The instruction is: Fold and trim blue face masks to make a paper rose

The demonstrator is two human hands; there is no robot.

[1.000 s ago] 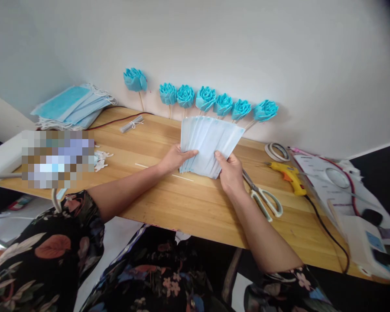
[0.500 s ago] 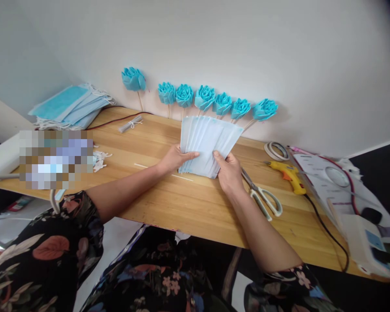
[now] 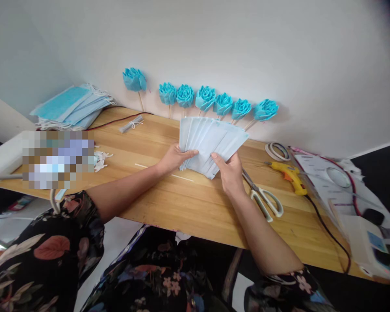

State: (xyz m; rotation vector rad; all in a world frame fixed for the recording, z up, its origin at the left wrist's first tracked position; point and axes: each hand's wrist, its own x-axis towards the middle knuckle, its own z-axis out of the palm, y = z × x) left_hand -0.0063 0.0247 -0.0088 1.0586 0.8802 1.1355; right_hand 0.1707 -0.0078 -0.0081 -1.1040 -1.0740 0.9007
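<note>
Between my hands is a fanned stack of pale blue face masks [image 3: 203,143], upright above the wooden table, without visible ear loops. My left hand [image 3: 174,159] is closed on its left edge, thumb across the front. On the right edge, my right hand [image 3: 230,173] grips the stack with its thumb pressed on the front; the other fingers of both hands are mostly hidden behind it. Several blue flowers [image 3: 205,98] on thin sticks stand along the wall behind the masks. Scissors [image 3: 266,201] with white handles lie just right of my right hand.
A pile of face masks [image 3: 69,106] with ear loops lies at the back left, near a bundle of clear sticks [image 3: 131,124]. To the right are a tape roll [image 3: 277,151], a yellow glue gun [image 3: 289,177] with its cord, and a white box [image 3: 365,247]. A blurred patch covers the left side.
The fan of masks has spread wider, its right side tilting further right. My right hand has turned slightly outward with it, while my left hand has stayed nearly in place.
</note>
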